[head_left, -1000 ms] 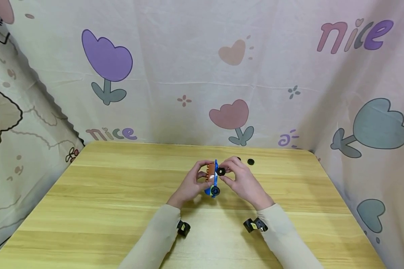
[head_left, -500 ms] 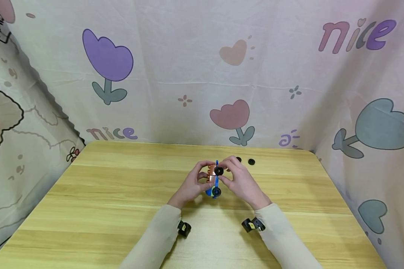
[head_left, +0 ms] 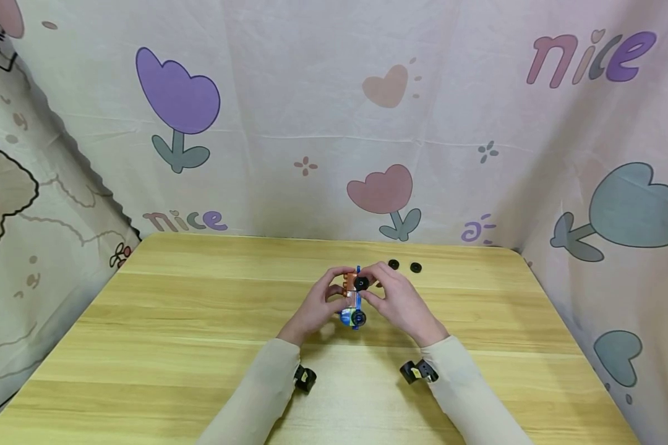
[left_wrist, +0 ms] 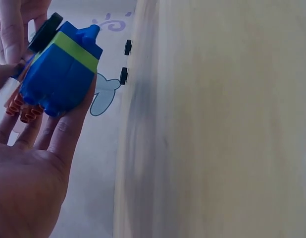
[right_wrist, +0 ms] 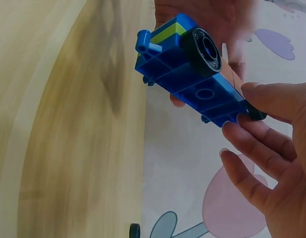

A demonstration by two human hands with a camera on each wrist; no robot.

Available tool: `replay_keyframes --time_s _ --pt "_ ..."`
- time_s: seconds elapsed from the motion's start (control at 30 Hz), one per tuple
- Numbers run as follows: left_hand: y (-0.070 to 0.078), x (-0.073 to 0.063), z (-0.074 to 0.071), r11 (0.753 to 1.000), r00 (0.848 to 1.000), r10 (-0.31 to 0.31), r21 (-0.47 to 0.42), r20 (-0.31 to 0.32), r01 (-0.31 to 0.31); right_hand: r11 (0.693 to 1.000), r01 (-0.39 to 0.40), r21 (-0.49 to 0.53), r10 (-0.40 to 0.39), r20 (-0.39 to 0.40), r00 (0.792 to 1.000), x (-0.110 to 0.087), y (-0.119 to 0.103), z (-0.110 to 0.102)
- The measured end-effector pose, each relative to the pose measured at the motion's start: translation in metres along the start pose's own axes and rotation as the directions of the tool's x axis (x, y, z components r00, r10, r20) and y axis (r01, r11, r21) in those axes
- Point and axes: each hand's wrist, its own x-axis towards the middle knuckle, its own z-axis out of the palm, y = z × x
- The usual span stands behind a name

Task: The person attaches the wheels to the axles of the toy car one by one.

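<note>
A small toy car [head_left: 352, 301] of blue, lime and orange building blocks is raised above the table. My left hand [head_left: 313, 309] grips it from the left, thumb and fingers across the orange part. One black wheel [right_wrist: 201, 51] sits on the car's side at its near end. At the far end my right hand [head_left: 399, 303] pinches a second black wheel [head_left: 361, 283] between thumb and fingers, right against the car's side. The right wrist view shows the blue underside, with this second wheel partly hidden by the fingers. In the left wrist view, orange studs [left_wrist: 26, 111] point downward.
Two loose black wheels [head_left: 393, 264] [head_left: 415, 267] lie at the back of the wooden table [head_left: 211, 296], just beyond the right hand. A patterned cloth [head_left: 289, 93] hangs behind the table and along both sides.
The right hand has brought the wheel a little left, from beside the car to flat against its side. The left hand and the car have barely moved.
</note>
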Motion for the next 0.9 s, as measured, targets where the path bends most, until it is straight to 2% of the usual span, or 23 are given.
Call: replay_keyframes --time_s 0.23,0.4,0.5,0.57,0.63,0.73,0.8,0.9 --pt "0.001 0.0024 0.003 0.998 0.994 -0.053 -0.026 -0.098 0.051 0.998 0.041 0.055 -0.041 -0.008 0.999 0.001 0.0006 0.0032" --pt "0.0005 0.0027 0.0035 0.999 0.991 -0.053 -0.018 -0.12 0.051 0.993 0.034 0.11 -0.031 -0.027 0.999 -0.0008 0.0019 0.0046" --pt "0.0009 0.0019 0.0034 0.998 0.991 -0.058 -0.013 -0.123 0.057 0.99 -0.004 0.143 0.009 -0.032 0.999 -0.0006 0.001 0.0051" --pt "0.0015 0.0017 0.003 0.998 0.99 -0.057 -0.016 -0.125 0.055 0.981 -0.061 0.182 0.066 -0.019 0.998 -0.0003 -0.0006 0.0058" --pt "0.002 0.0018 0.0027 0.999 0.991 -0.05 -0.016 -0.126 0.049 0.963 -0.142 0.231 0.144 0.008 0.989 -0.0004 -0.0025 0.0064" --pt "0.0036 0.0015 0.0023 0.999 0.992 -0.035 -0.014 -0.125 0.033 0.919 -0.254 0.303 0.251 0.048 0.967 -0.0006 -0.0042 0.0076" --pt "0.0042 0.0016 0.0022 1.0 0.992 -0.022 -0.009 -0.125 0.021 0.89 -0.296 0.346 0.29 0.069 0.954 -0.0009 -0.0034 0.0088" --pt "0.0052 0.0017 0.0024 1.0 0.991 -0.006 -0.004 -0.13 0.005 0.846 -0.317 0.43 0.308 0.093 0.947 -0.0009 -0.0026 0.0092"
